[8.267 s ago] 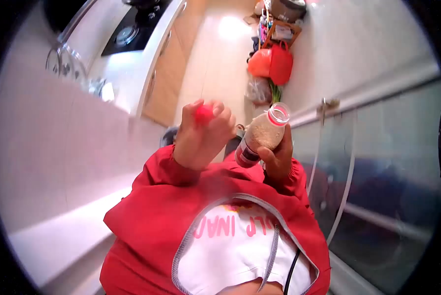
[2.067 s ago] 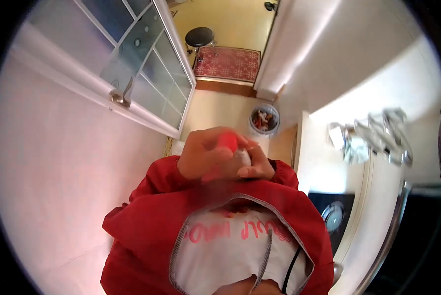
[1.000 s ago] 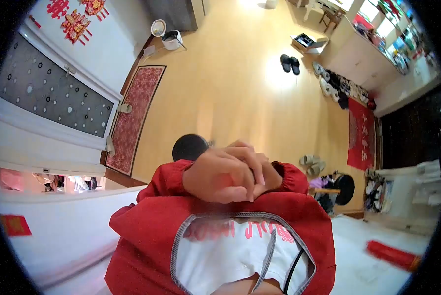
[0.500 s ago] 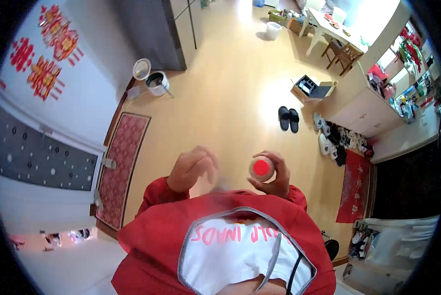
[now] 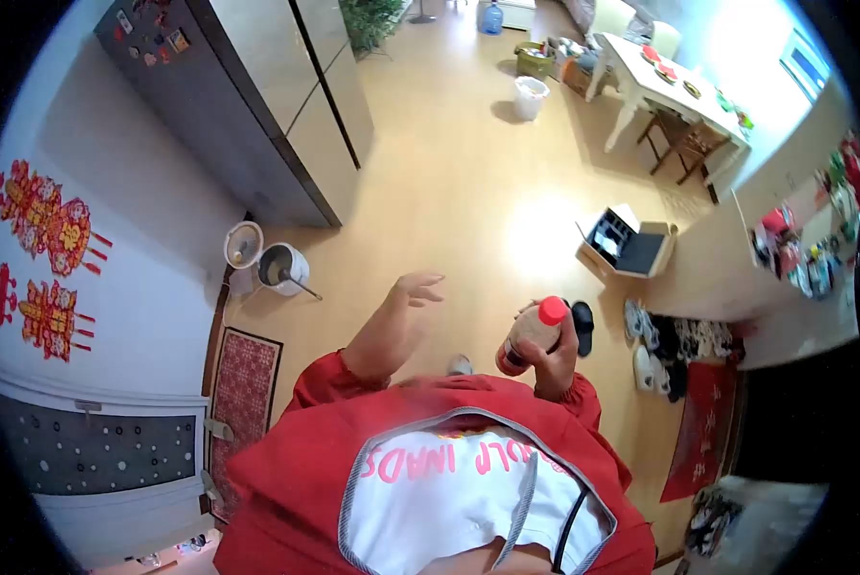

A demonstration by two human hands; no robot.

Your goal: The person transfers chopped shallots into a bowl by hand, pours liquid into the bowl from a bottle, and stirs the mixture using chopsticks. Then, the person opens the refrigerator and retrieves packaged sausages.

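A bottle (image 5: 537,331) with a red cap is held in my right hand (image 5: 557,364), whose fingers wrap round its side. It tilts with the cap up and to the right. Its body looks pale, with a reddish part low down; I cannot read any label. My left hand (image 5: 396,321) is raised in front of my body, holding nothing, fingers stretched out and slightly apart, a bit blurred. A gap separates it from the bottle. Both arms wear red sleeves.
Ahead on the floor stand a white pot (image 5: 283,269) with a handle sticking out, an open box (image 5: 627,244) and a white bin (image 5: 530,99). A black slipper (image 5: 582,329) and several shoes (image 5: 646,350) lie on the right. A tall fridge (image 5: 248,105) rises at the left.
The bottle has tipped from cap-on to a side view in my right hand. My left hand has risen slightly and its fingers have straightened. My view has shifted further ahead.
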